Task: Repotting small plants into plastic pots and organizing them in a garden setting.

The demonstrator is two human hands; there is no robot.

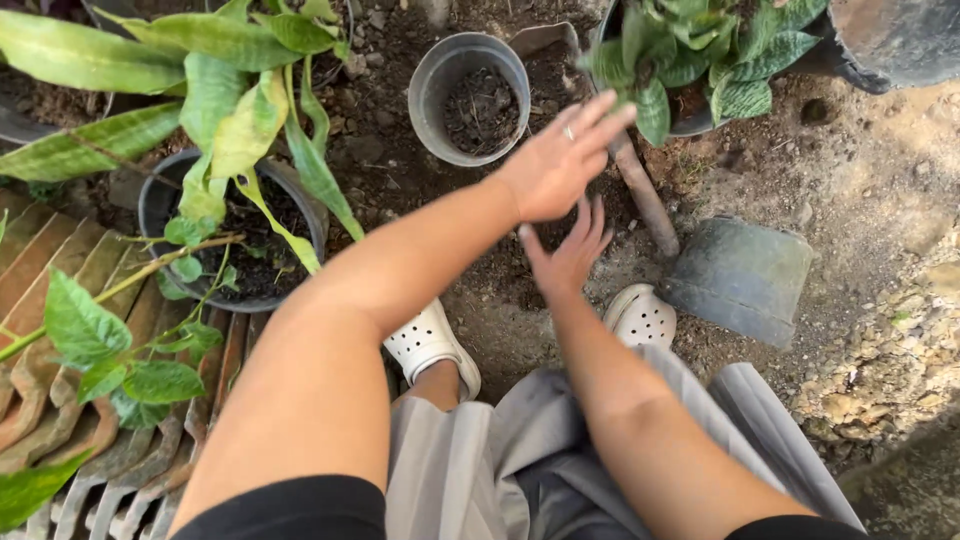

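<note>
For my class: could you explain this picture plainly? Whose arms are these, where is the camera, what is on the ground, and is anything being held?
The camera sits on a person's head, looking down at their own arms. The left hand reaches forward, fingers spread, holding nothing. The right hand is open too, just above the dark loose soil. Ahead stands a round grey plastic pot partly filled with soil. A wooden-handled tool lies beside the hands, and a grey pot tipped on its side lies to the right. Leafy potted plants stand around. White perforated clogs show below.
</note>
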